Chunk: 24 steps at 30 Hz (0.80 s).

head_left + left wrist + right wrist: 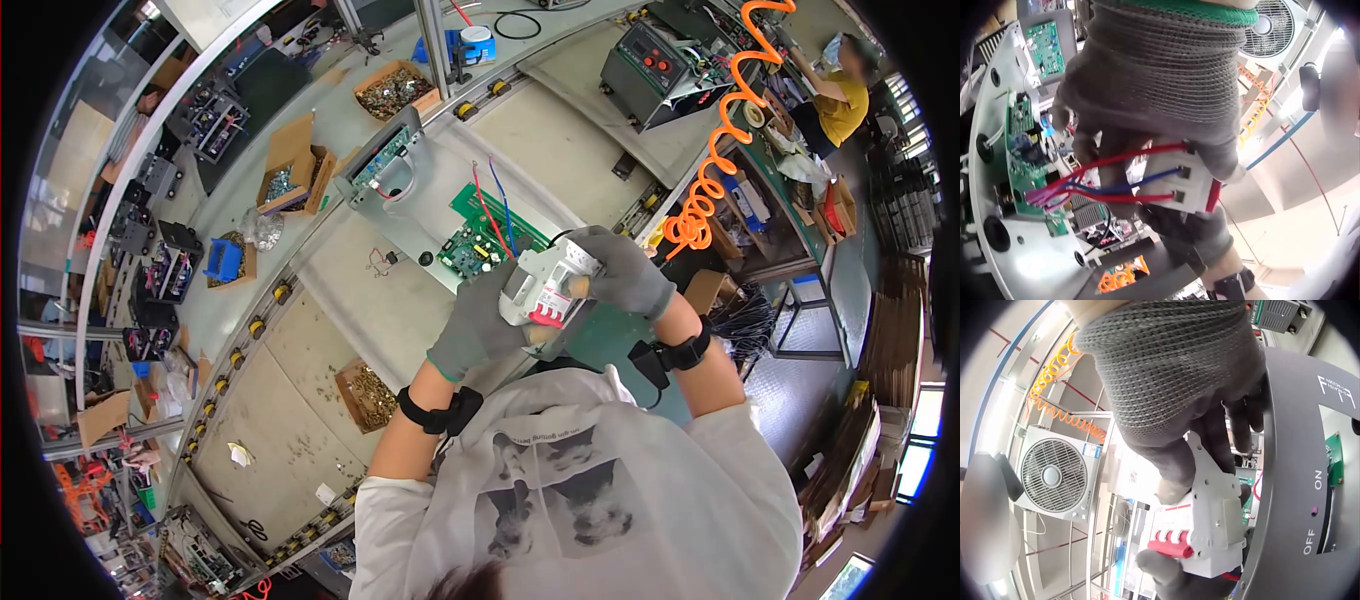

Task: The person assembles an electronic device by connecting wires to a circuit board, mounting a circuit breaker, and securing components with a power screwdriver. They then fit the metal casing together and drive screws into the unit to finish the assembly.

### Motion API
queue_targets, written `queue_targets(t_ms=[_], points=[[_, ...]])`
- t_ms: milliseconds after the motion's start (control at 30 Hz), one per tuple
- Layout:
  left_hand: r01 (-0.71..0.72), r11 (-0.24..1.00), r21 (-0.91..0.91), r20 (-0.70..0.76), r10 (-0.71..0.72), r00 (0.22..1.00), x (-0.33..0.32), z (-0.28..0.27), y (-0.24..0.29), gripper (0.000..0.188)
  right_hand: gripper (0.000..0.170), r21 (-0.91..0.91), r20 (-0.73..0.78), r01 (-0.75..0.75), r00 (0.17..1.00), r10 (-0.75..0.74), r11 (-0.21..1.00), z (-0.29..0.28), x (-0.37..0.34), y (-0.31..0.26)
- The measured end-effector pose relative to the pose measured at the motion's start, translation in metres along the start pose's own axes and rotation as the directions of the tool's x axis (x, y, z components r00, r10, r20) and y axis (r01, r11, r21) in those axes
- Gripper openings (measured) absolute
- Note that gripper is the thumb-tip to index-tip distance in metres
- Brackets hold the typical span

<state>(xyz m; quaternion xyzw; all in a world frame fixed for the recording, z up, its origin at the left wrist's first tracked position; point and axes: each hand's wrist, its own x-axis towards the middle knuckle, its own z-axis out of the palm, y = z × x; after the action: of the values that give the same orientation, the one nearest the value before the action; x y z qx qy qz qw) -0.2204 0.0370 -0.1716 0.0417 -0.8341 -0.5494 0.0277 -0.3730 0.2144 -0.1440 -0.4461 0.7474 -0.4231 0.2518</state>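
Observation:
A white circuit breaker (548, 300) with a red toggle is held up between both gloved hands, close over the near edge of an open metal chassis (415, 225). My left hand (475, 325) grips its left side, with the thumb near the toggle. My right hand (632, 272) grips the other side, by a white bracket plate (1215, 487) on the breaker. In the left wrist view, red wires (1116, 156) and a blue wire (1147, 180) enter the breaker's terminals. A grey panel (1291, 456) marked ON and OFF stands beside the right hand. Within the chassis lies a green circuit board (470, 250).
Roller rails (257, 328) run along the bench. A box of small brass parts (368, 395) sits left of the person; another parts box (397, 92) stands farther back. An orange coiled hose (712, 170) hangs at right. Another person (843, 100) works at the far right.

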Motion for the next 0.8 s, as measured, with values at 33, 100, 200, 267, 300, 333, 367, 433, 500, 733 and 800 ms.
queue_targets(t_ms=[33, 100, 200, 267, 300, 333, 367, 433, 500, 733, 800], points=[[-0.004, 1.000, 0.007, 0.009, 0.004, 1.000, -0.003, 0.003, 0.004, 0.093, 0.046, -0.048, -0.003, 0.016, 1.000, -0.016, 0.999, 0.003, 0.000, 0.008], [0.093, 0.992, 0.083, -0.092, -0.085, 0.992, -0.011, 0.008, 0.009, 0.091, 0.046, -0.145, -0.003, 0.000, 1.000, 0.000, 0.989, 0.007, -0.003, 0.010], [0.202, 0.938, 0.283, -0.007, -0.208, 0.978, -0.010, -0.001, 0.013, 0.090, 0.053, -0.312, -0.057, 0.008, 0.998, -0.027, 0.950, 0.014, -0.005, 0.005], [0.166, 0.901, 0.402, -0.023, -0.171, 0.985, -0.012, 0.002, 0.009, 0.086, 0.067, -0.461, -0.152, 0.055, 0.978, -0.140, 0.886, 0.015, -0.007, -0.001], [0.060, 0.854, 0.518, 0.040, -0.094, 0.995, -0.013, 0.005, 0.004, 0.086, 0.068, -0.477, -0.227, -0.010, 0.967, -0.112, 0.879, 0.012, -0.010, 0.001], [-0.048, 0.785, 0.617, 0.110, -0.026, 0.994, -0.013, 0.008, -0.001, 0.086, 0.068, -0.475, -0.230, -0.013, 0.967, -0.110, 0.880, 0.010, -0.013, 0.010], [-0.050, 0.784, 0.618, 0.116, -0.028, 0.993, -0.012, 0.013, -0.003, 0.086, 0.063, -0.245, -0.345, -0.229, 0.929, 0.137, 0.942, 0.011, -0.018, 0.025], [-0.065, 0.698, 0.713, 0.217, -0.131, 0.967, -0.010, 0.025, -0.006, 0.088, 0.049, 0.253, -0.284, -0.440, 0.817, 0.501, 0.861, 0.015, -0.023, 0.040], [-0.066, 0.721, 0.689, 0.192, -0.094, 0.977, -0.012, 0.028, -0.011, 0.090, 0.047, 0.344, -0.310, -0.383, 0.816, 0.488, 0.858, 0.022, -0.026, 0.042], [-0.040, 0.891, 0.453, 0.160, -0.037, 0.986, -0.019, 0.027, -0.030, 0.083, 0.038, 0.445, -0.318, -0.326, 0.813, 0.488, 0.834, 0.031, -0.033, 0.051], [-0.051, 0.911, 0.408, 0.221, -0.045, 0.974, -0.012, 0.018, -0.027, 0.083, 0.040, 0.507, -0.257, -0.356, 0.807, 0.532, 0.785, 0.037, -0.031, 0.066]])
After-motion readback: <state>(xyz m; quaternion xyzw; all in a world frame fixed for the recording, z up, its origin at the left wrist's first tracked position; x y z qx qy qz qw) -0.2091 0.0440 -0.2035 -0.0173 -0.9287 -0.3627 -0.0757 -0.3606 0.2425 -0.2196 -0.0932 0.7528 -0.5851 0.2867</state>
